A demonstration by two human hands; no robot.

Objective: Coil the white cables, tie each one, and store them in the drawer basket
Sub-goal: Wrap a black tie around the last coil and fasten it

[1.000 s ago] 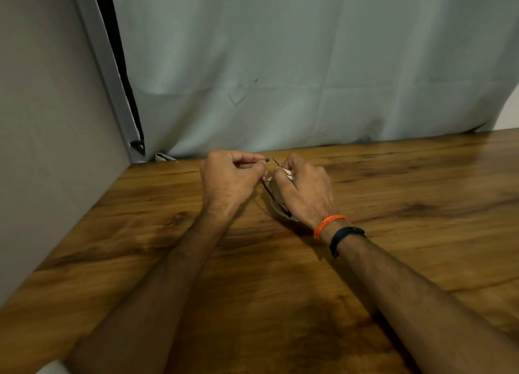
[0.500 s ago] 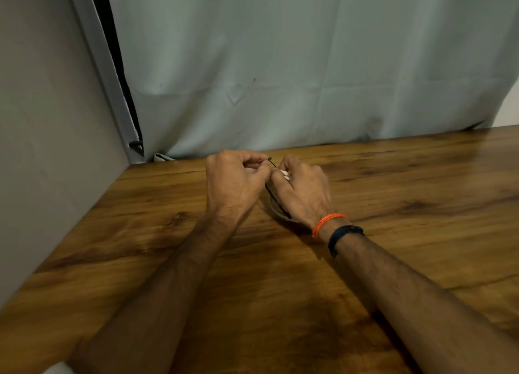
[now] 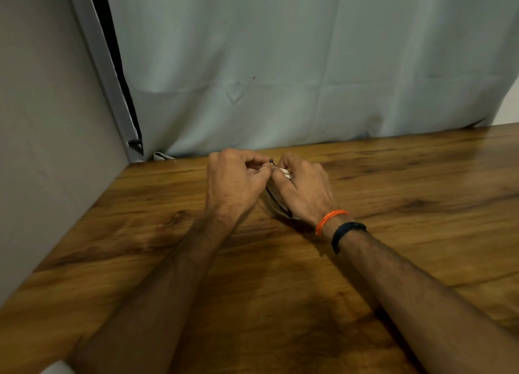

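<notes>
In the head view, both hands are seen meeting over the far part of a wooden table [image 3: 309, 303], close to a pale curtain [image 3: 295, 64] hung behind it. The left hand [image 3: 234, 182] is curled, and the end of a thin black tie [image 3: 271, 160] is pinched between its thumb and forefinger. The right hand [image 3: 304, 189] is curled round a coiled white cable [image 3: 286, 172], of which only a small white part is seen between the fingers and a pale loop below the palm, touching the table. A dark strand of the tie is seen running down between the two hands along the coil. An orange band [image 3: 330, 219] and a black band [image 3: 346, 233] are worn on the right wrist. A grey panel [image 3: 50, 149] is stood along the table's left edge. Whether the tie is already fastened cannot be told.
</notes>
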